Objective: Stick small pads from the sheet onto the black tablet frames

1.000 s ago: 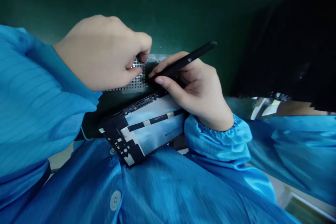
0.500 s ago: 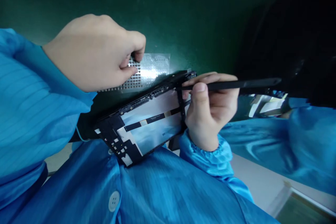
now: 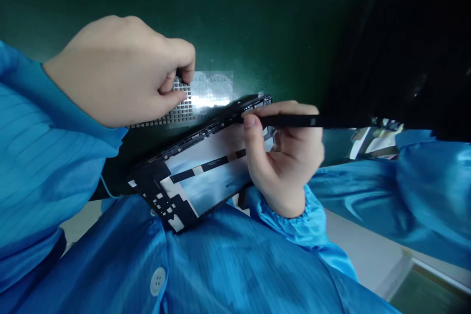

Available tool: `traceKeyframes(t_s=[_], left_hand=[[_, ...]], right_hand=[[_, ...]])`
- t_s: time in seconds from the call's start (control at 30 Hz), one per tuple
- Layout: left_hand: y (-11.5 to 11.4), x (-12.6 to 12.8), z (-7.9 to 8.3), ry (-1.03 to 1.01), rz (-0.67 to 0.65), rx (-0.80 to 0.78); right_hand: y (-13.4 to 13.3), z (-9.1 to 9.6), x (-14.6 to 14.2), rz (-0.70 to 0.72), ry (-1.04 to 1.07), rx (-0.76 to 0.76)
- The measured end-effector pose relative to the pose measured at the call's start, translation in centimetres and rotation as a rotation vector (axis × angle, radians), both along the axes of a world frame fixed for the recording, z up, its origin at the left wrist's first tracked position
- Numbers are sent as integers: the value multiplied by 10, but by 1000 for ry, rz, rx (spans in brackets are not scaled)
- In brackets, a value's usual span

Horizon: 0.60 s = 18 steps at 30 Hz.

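My left hand [image 3: 125, 71], back of the hand upward, is closed in a pinch at a clear sheet of small grey square pads [image 3: 182, 110]. The thumb lies on the pads and the index finger curls beside it; the palm hides part of the sheet. In my right hand [image 3: 290, 152] is a slim pair of black tweezers [image 3: 309, 121], gripped between thumb and fingers, tip toward the upper edge of an opened flat device [image 3: 206, 189]. The device shows a silvery panel, a dark flat cable and a black frame. It tilts against my blue coat, its right end partly behind my right hand.
A dark green work surface [image 3: 235, 14] spreads beyond my hands. At the right are a blue-sleeved person [image 3: 434, 186] and some pale papers or parts [image 3: 379, 140]. A framed green panel [image 3: 427, 289] lies at the lower right.
My right hand has shifted left along the device, and the tweezers now lie more level across its upper edge. The left hand keeps its pinch at the sheet; the whole view has slid slightly.
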<state>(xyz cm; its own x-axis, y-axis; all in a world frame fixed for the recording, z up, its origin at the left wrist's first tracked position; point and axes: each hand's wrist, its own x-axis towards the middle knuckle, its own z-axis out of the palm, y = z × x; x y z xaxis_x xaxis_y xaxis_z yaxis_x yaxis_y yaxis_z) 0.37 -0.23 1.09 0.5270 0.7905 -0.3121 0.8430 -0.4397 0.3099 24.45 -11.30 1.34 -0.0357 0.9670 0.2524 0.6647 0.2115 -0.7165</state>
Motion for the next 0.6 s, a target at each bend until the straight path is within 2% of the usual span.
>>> traceKeyframes(t_s=[0.07, 0.13, 0.2, 0.27, 0.37, 0.53, 0.6], left_hand=[[1, 1, 3, 21, 11, -22], [1, 2, 5, 20, 9, -39], [1, 3, 4, -2, 12, -46], [0, 4, 3, -15, 23, -57], [0, 4, 2, -8, 16, -61], [3, 5, 6, 54, 14, -89], [3, 5, 7, 77, 15, -106]], right_hand=[[15, 11, -1, 102, -4, -81], [34, 15, -3, 280, 4, -178], [51, 13, -4, 449, -8, -247], [61, 7, -4, 527, -18, -275], [62, 2, -4, 504, 24, -302], [59, 7, -8, 342, 189, -487], [63, 8, -9, 328, 206, -528]])
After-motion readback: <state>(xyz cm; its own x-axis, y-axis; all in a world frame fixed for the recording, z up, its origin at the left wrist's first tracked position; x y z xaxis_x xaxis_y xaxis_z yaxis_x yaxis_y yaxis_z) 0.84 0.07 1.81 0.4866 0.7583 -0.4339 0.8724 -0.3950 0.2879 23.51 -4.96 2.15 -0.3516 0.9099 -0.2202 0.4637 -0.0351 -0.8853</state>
